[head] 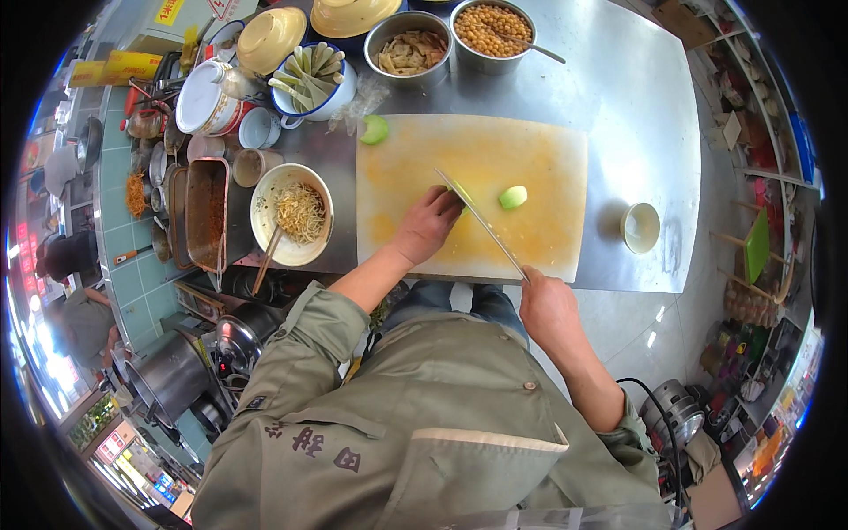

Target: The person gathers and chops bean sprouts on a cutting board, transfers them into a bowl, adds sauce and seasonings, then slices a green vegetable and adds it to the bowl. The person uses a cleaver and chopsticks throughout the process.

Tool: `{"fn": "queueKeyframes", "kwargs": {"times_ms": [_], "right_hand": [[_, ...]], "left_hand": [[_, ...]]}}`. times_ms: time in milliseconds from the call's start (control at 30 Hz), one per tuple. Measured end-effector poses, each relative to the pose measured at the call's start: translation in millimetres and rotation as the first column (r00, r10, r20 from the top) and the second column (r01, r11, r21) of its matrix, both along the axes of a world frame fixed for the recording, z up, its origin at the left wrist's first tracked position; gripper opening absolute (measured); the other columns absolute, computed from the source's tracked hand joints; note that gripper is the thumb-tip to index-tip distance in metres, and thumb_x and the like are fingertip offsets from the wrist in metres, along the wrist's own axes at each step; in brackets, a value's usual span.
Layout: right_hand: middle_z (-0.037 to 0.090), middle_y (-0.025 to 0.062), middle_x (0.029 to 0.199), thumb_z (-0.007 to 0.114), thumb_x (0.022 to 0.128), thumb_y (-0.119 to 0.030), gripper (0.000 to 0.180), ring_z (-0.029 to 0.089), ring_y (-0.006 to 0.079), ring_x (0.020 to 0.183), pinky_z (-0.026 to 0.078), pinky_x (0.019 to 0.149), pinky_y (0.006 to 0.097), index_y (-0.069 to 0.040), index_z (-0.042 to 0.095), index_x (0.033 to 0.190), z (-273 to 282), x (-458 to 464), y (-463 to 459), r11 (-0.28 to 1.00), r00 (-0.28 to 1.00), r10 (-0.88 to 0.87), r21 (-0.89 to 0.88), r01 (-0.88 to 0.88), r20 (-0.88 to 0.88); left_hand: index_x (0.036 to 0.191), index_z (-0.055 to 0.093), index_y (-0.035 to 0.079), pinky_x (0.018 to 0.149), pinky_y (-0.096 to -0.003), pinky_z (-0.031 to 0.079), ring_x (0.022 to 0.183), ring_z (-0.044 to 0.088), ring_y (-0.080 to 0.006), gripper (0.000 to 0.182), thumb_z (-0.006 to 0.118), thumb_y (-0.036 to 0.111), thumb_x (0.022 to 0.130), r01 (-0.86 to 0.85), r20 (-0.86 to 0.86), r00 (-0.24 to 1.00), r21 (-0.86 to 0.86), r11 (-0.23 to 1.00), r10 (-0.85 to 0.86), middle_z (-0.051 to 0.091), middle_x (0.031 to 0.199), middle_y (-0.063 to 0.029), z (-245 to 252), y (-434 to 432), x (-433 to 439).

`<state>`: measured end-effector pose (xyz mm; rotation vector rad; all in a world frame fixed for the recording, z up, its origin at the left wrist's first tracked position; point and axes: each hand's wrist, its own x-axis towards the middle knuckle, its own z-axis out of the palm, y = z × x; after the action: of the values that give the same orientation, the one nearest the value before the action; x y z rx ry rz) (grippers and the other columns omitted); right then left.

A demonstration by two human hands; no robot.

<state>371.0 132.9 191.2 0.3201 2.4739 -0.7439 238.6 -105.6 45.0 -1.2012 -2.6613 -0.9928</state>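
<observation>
On a pale, yellow-stained cutting board [411, 152], my left hand [427, 225] holds down a piece of green vegetable [466, 196] with bent fingers. Much of that piece is hidden by the fingers and the blade. My right hand [548, 305] grips the handle of a kitchen knife [493, 232], seen nearly edge-on. Its blade slants across the board, right beside my left fingertips. To the right of the blade lies a peeled, pale-green vegetable chunk [513, 197]. Another green piece [374, 130] rests at the board's far left corner.
Left of the board stands a bowl [258, 228] of shredded food with chopsticks [266, 260]. Metal pots of chickpea-like beans [493, 30] and flat pieces [411, 53] stand behind, near an enamel mug [344, 93] of spoons. A small bowl [640, 228] sits right on the steel table [616, 99].
</observation>
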Motion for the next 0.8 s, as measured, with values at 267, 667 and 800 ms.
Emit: {"fn": "queueKeyframes", "kwargs": {"times_ms": [267, 667, 800], "right_hand": [[0.07, 0.0315, 0.085, 0.062, 0.1, -0.011, 0.019, 0.068, 0.0526, 0.085, 0.054, 0.078, 0.0592, 0.003, 0.071, 0.109, -19, -3, 2, 0.999, 0.999, -0.002, -0.036, 0.0, -0.038], [0.071, 0.0308, 0.085, 0.061, 0.099, -0.011, 0.018, 0.069, 0.0518, 0.083, 0.056, 0.078, 0.0583, 0.002, 0.073, 0.104, -84, -32, -7, 0.992, 0.997, -0.005, -0.124, -0.005, -0.076], [0.069, 0.0303, 0.083, 0.061, 0.101, -0.012, 0.018, 0.067, 0.0527, 0.082, 0.053, 0.074, 0.0571, 0.003, 0.07, 0.103, -41, -18, -4, 0.996, 0.995, -0.004, -0.084, -0.004, -0.095]], "left_hand": [[0.112, 0.073, 0.004, 0.092, -0.0397, 0.058, 0.115, 0.063, -0.031, 0.026, 0.067, 0.003, 0.087, -0.009, -0.026, 1.0, 0.011, 1.0, 0.009, 0.068, 0.122, -0.0086, 7, -2, -2], [0.11, 0.072, 0.005, 0.09, -0.039, 0.058, 0.106, 0.065, -0.0319, 0.026, 0.07, 0.002, 0.085, -0.02, -0.087, 0.996, -0.001, 1.0, 0.02, 0.069, 0.116, -0.0087, 3, -6, -1], [0.11, 0.073, 0.003, 0.09, -0.0402, 0.059, 0.109, 0.064, -0.0321, 0.022, 0.07, 0.005, 0.088, -0.02, -0.079, 0.997, 0.053, 0.998, 0.024, 0.068, 0.117, -0.0095, -2, -7, 0]]}}
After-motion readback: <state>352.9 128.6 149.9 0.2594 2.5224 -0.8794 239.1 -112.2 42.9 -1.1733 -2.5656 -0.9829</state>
